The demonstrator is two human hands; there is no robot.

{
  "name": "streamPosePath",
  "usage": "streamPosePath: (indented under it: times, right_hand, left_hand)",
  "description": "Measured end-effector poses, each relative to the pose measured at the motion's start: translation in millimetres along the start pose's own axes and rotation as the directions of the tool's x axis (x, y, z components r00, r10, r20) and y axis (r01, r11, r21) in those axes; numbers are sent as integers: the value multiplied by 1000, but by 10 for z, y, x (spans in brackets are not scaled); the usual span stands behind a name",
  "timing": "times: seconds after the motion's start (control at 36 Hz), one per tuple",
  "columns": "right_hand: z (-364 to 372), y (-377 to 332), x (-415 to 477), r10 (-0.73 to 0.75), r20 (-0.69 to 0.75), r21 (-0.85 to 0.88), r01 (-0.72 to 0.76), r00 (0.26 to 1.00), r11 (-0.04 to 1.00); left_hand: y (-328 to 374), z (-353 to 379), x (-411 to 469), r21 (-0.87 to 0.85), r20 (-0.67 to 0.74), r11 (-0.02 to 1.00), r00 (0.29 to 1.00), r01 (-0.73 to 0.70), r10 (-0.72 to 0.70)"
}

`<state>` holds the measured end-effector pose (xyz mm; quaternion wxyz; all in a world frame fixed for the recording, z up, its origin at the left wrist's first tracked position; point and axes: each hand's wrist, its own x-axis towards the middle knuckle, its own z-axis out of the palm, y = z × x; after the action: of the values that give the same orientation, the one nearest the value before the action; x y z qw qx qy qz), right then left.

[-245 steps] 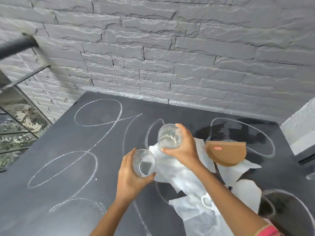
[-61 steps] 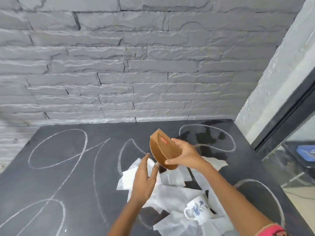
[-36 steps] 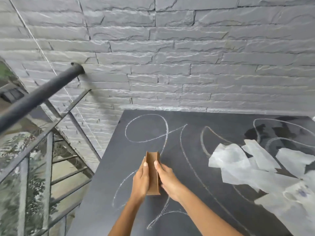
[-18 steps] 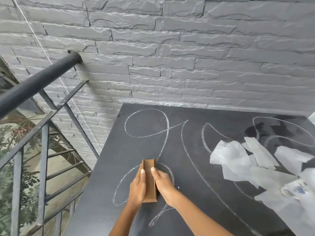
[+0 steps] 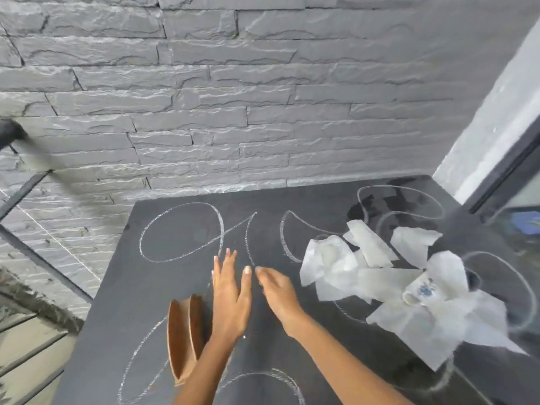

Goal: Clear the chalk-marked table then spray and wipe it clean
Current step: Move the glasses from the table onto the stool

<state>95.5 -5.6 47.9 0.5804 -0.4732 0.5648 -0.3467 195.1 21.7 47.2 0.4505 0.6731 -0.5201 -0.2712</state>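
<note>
My left hand [image 5: 230, 299] hangs flat and spread over the dark table [image 5: 292, 361], fingers straight and holding nothing; my right hand [image 5: 277, 292] sits just beside it, fingers loosely curled and blurred, also empty. Immediately left of my left wrist stands the brown napkin holder [image 5: 184, 334] on its edge near the table's left side (any label it carries is turned out of sight). White chalk marks [image 5: 181, 232] loop across the surface ahead of my hands, but they spell nothing I can read. Off to the right lies a heap of crumpled white paper napkins [image 5: 350, 270], and among them a white cup [image 5: 420, 292] with a blue flower print. Grey stone wall [image 5: 233, 97] backs the table.
</note>
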Motion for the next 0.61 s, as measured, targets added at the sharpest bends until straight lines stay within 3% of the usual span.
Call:
streamPosePath:
  times: [0.22, 0.39, 0.61]
  right_hand:
    - [-1451, -101, -27, -139, -190, -58, 131, 972, 990]
    - [-2634, 262, -130, -267, -255, -400, 150, 929, 904]
    - [-3471, 723, -140, -153, -205, -565, 11, 967, 825]
  left_hand:
    - [537, 1082, -127, -61, 213, 997, 975, -51, 62]
    - [903, 2000, -389, -64, 328, 998, 944, 5, 16]
    - [940, 2796, -691, 73, 427, 997, 902, 38, -65]
